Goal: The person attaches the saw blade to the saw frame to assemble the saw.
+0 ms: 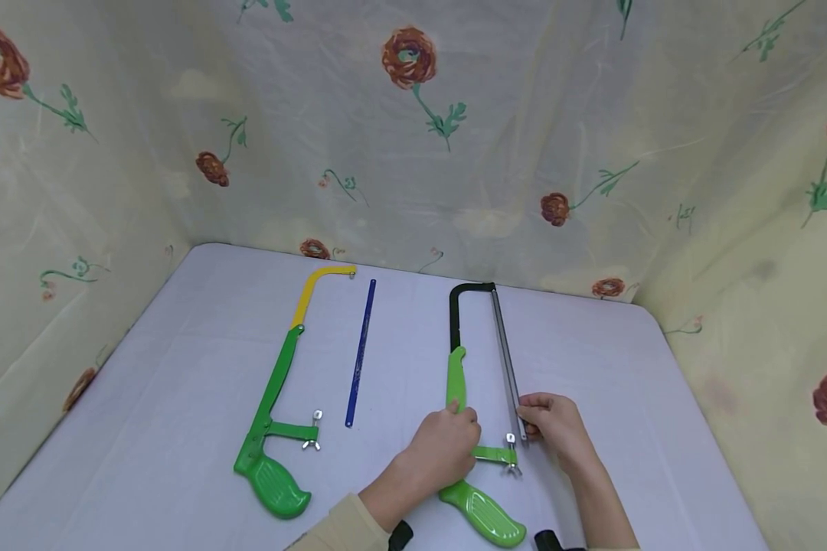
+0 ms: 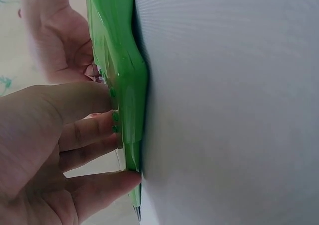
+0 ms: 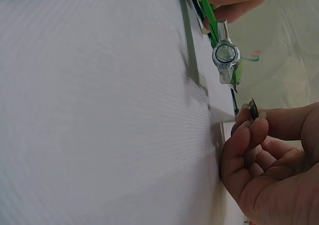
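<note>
A hacksaw frame with a light green handle [image 1: 485, 514] and a black front arm [image 1: 455, 317] lies on the table. My left hand [image 1: 441, 444] grips its green bar just above the handle, thumb and fingers on either side in the left wrist view. Between thumb and fingertips, my right hand [image 1: 554, 421] pinches a grey hacksaw blade [image 1: 505, 344] near its lower end. The blade's upper end meets the tip of the black arm. Its lower end sits just right of the blade pin, above the wing nut [image 3: 226, 54], apart from it in the right wrist view.
To the left lies a second hacksaw frame [image 1: 276, 383], darker green with a yellow front arm, holding no blade. A loose blue blade [image 1: 361, 352] lies between the two frames. White cloth covers the table [image 1: 613, 367]; flower-patterned curtains [image 1: 496, 168] hang behind and at both sides.
</note>
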`<control>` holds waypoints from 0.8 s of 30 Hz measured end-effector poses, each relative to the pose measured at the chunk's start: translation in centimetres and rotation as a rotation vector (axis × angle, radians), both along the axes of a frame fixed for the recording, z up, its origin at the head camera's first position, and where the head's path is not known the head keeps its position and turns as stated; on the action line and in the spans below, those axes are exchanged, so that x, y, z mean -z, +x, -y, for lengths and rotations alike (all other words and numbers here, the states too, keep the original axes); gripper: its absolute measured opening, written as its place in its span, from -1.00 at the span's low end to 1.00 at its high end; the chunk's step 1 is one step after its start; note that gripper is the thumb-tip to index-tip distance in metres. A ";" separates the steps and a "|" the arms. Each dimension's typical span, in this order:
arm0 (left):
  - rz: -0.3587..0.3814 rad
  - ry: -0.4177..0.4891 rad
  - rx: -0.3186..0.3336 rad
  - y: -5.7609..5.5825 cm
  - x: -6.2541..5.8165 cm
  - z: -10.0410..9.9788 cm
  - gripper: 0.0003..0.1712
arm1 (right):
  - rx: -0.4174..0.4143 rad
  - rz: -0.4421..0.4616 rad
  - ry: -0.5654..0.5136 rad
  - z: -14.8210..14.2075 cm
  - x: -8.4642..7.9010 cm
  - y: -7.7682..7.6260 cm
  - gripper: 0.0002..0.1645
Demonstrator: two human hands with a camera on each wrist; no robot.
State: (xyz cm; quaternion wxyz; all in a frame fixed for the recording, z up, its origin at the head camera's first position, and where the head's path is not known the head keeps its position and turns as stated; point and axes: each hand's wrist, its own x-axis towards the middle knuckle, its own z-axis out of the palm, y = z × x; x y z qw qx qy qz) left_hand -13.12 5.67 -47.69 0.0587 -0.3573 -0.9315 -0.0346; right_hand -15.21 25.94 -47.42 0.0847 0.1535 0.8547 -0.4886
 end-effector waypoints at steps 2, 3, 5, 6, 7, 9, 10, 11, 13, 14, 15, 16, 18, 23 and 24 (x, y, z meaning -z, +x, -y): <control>-0.004 -0.004 -0.001 0.0 -0.1 0.0 -0.74 | -0.005 -0.001 -0.007 0.0 0.0 0.0 -0.65; -0.004 -0.005 -0.002 0.0 -0.1 0.0 -0.74 | -0.006 -0.002 -0.011 0.0 0.0 -0.1 -0.65; -0.003 -0.007 -0.004 0.1 -0.1 0.0 -0.74 | -0.009 -0.005 -0.017 -0.1 0.0 -0.1 -0.64; -0.002 -0.007 -0.005 0.1 -0.1 0.0 -0.74 | -0.009 -0.005 -0.019 -0.1 0.0 -0.1 -0.64; -0.001 -0.008 -0.006 0.1 -0.1 0.0 -0.74 | -0.008 -0.004 -0.021 -0.1 0.0 -0.1 -0.64; 0.002 -0.009 -0.005 0.1 -0.1 -0.1 -0.74 | -0.006 -0.002 -0.027 -0.1 -0.1 0.0 -0.65; 0.003 -0.008 -0.005 0.1 -0.1 -0.1 -0.74 | -0.006 0.000 -0.031 -0.1 -0.1 0.0 -0.65; 0.004 -0.008 -0.004 0.0 0.0 -0.1 -0.75 | -0.005 0.001 -0.036 -0.1 -0.1 0.0 -0.65; 0.004 -0.009 -0.003 0.0 0.1 -0.1 -0.75 | -0.003 0.004 -0.047 -0.2 -0.1 0.0 -0.64; 0.002 -0.010 -0.003 0.0 0.1 -0.1 -0.75 | -0.004 0.005 -0.053 -0.2 -0.1 0.0 -0.64; 0.001 -0.010 -0.004 0.0 0.1 -0.1 -0.75 | -0.004 0.007 -0.059 -0.2 -0.1 0.0 -0.64; -0.001 -0.009 -0.005 0.0 0.1 -0.1 -0.75 | -0.004 0.007 -0.065 -0.3 -0.1 0.0 -0.63; -0.005 -0.010 -0.007 0.0 0.2 -0.1 -0.75 | -0.005 0.010 -0.071 -0.3 -0.1 -0.1 -0.63; -0.003 -0.001 -0.009 0.0 0.2 -0.1 -0.76 | -0.007 0.017 -0.079 -0.3 -0.1 -0.1 -0.62; -0.002 0.000 -0.009 0.0 0.2 -0.1 -0.76 | -0.007 0.018 -0.080 -0.3 -0.1 -0.1 -0.62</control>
